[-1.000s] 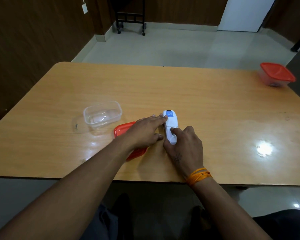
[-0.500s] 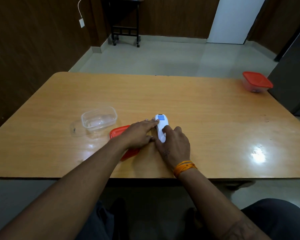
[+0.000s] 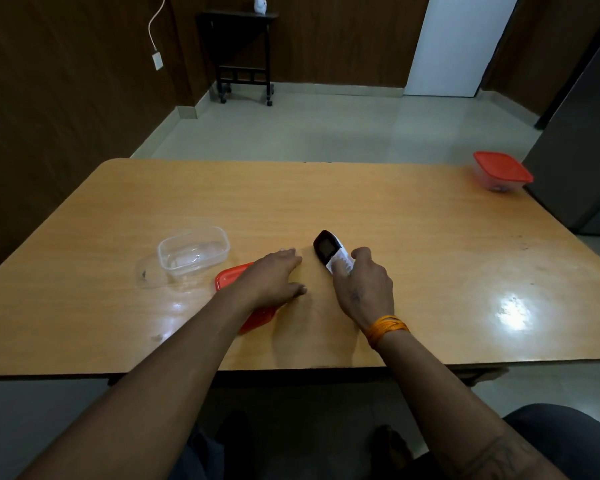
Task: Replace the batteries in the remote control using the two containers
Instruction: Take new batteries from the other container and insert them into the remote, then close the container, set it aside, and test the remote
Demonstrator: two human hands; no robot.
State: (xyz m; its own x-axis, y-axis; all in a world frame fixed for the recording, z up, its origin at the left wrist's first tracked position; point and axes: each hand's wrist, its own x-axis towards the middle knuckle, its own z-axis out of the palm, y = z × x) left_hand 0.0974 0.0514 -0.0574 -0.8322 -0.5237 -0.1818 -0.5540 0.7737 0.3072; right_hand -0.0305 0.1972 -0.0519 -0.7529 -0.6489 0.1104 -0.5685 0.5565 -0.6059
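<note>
Since half a second ago our right hand [image 3: 362,287] has tipped the remote control [image 3: 331,252] up off the table [image 3: 430,254], fingers curled round its near end, dark screen facing us. Our left hand [image 3: 274,277] has let go and lies flat beside it, fingers straight, over the red lid [image 3: 229,278] (near the front edge). We see the clear container [image 3: 193,251] open at the left, and the lidded container [image 3: 501,171] at the far right corner.

A plain indoor room: wood-panelled walls [image 3: 66,98], tiled floor [image 3: 326,129], large wooden table [image 3: 395,237].
</note>
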